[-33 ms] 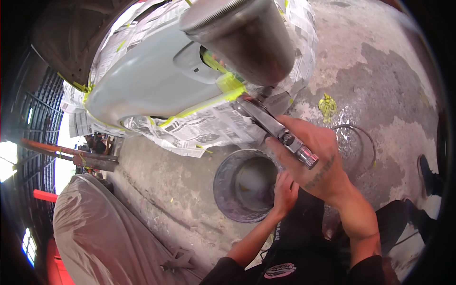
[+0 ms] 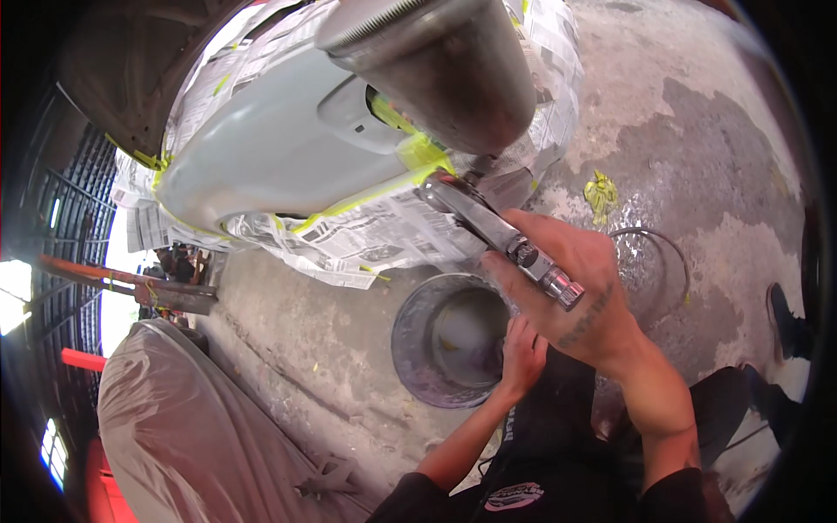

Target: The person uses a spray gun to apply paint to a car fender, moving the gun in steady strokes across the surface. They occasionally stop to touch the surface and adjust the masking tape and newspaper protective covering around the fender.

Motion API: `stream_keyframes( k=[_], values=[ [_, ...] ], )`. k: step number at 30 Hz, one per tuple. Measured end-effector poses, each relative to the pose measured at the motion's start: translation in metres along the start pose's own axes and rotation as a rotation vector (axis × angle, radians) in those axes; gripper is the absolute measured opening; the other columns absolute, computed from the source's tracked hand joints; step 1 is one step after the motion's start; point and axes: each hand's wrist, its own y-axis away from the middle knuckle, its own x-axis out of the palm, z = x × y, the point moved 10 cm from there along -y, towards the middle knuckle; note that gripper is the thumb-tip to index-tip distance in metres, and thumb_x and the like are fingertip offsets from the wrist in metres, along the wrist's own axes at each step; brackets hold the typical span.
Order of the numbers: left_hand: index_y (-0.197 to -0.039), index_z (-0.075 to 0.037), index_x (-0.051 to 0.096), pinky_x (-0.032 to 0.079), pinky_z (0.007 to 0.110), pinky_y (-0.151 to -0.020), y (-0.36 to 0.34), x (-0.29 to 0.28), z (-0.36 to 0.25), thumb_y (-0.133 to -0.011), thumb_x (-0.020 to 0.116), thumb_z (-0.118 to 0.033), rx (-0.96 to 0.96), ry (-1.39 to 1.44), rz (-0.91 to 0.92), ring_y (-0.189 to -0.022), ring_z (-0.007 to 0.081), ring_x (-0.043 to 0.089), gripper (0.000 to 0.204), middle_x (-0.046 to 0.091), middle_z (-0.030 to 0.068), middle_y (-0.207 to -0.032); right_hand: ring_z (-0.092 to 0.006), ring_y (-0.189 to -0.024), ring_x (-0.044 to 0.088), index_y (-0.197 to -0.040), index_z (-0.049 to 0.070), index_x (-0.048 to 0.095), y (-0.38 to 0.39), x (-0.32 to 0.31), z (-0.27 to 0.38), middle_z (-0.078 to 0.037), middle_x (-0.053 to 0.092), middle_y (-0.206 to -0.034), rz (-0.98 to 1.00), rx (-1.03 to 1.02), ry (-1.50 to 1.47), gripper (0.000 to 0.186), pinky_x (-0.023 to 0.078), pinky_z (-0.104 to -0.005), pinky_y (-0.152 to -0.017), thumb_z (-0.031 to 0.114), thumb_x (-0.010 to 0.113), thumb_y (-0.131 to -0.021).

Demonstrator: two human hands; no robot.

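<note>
My right hand (image 2: 580,296) is wrapped round a chrome spray gun (image 2: 501,234), its fingers partly hidden behind the gun body. A dull metal paint cup (image 2: 436,74) sits on top of the gun, looming large in front of the car panel. That grey car panel (image 2: 279,144) has a dark headlight-like opening, edged with yellow-green masking tape (image 2: 423,152) and newspaper (image 2: 366,231). Below the right hand, my left hand (image 2: 525,356) is closed with curled fingers; what it holds, if anything, is hidden. It overlaps the right rim of a dark bucket (image 2: 414,379).
A covered vehicle-like shape (image 2: 192,418) stands at the lower left. An orange-red beam (image 2: 96,272) juts in at the left. On the wet concrete floor lie a crumpled yellow-green scrap (image 2: 601,197) and a thin hose (image 2: 676,248). Dark shoes (image 2: 780,322) show at the right edge.
The spray gun and its cup have shifted slightly to the left, tilting a little with my right hand. My left hand has stayed nearly in place.
</note>
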Motion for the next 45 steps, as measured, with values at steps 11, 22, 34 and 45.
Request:
stream_keyframes(
  k=[11,22,34,45],
  values=[
    [-0.109,0.000,0.069,0.045,0.048,-0.102,-0.001,-0.002,-0.039,-0.087,0.072,-0.007,0.245,-0.316,-0.009,-0.121,0.0404,0.056,0.024,0.061,0.0191,-0.126,-0.0358,-0.075,0.071,-0.118,-0.004,0.067,0.016,-0.005,-0.014,-0.019,0.072,-0.093,0.060,0.039,0.019,0.034,0.055,-0.0388,-0.066,0.005,0.078,-0.087],
    [-0.098,-0.002,0.068,0.043,0.045,-0.080,-0.016,-0.003,-0.044,-0.086,0.070,-0.009,0.379,-0.336,0.074,-0.101,0.0357,0.059,0.014,0.063,0.0137,-0.109,-0.0323,-0.075,0.072,-0.117,-0.003,0.068,0.003,-0.001,-0.006,-0.018,0.073,-0.091,-0.045,0.032,-0.053,0.033,0.056,-0.0380,-0.068,0.006,0.079,-0.087],
    [-0.102,-0.003,0.071,0.044,0.044,-0.084,-0.016,-0.002,-0.045,-0.083,0.072,-0.008,0.373,-0.314,0.077,-0.103,0.0335,0.061,0.020,0.065,0.0134,-0.107,-0.0363,-0.084,0.072,-0.122,0.000,0.065,0.000,-0.001,-0.002,-0.018,0.070,-0.098,-0.147,0.090,0.028,0.045,0.056,-0.0432,-0.070,0.002,0.078,-0.080],
    [-0.112,-0.003,0.072,0.045,0.044,-0.090,-0.008,-0.012,-0.045,-0.091,0.072,-0.015,0.320,-0.229,0.051,-0.108,0.0325,0.063,0.025,0.067,0.0116,-0.112,-0.0319,-0.074,0.071,-0.111,-0.004,0.069,-0.017,0.018,0.027,-0.017,0.070,-0.087,-0.052,0.031,-0.047,0.028,0.056,-0.0379,-0.066,0.007,0.079,-0.088]
  ],
)
